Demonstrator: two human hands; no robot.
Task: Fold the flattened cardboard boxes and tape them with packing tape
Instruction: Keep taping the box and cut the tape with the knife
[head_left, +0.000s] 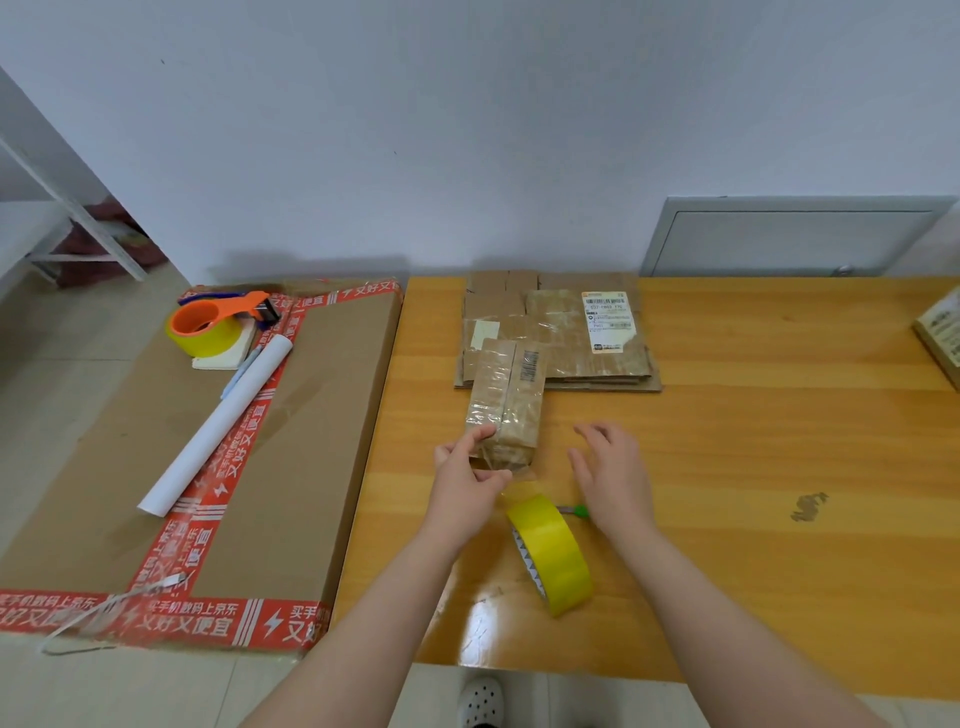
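Note:
A small folded cardboard box (506, 405), wrapped in clear tape, lies on the wooden table (753, 467). My left hand (467, 478) pinches a strip of tape at the box's near end, thumb pressing on its top left corner. My right hand (610, 475) hovers just right of the box, fingers spread and holding nothing. A yellow roll of packing tape (553, 548) stands on edge between my forearms, its loose end running up to the box. Behind the box lies a stack of flattened cardboard boxes (571, 332) with a white shipping label.
A small green-handled tool (574, 512) peeks out beside my right hand. Left of the table sits a large flat carton (311, 441) with red tape, carrying an orange tape dispenser (218, 322), a white paper roll (218, 431) and a pen. Another box (943, 332) lies at the far right edge.

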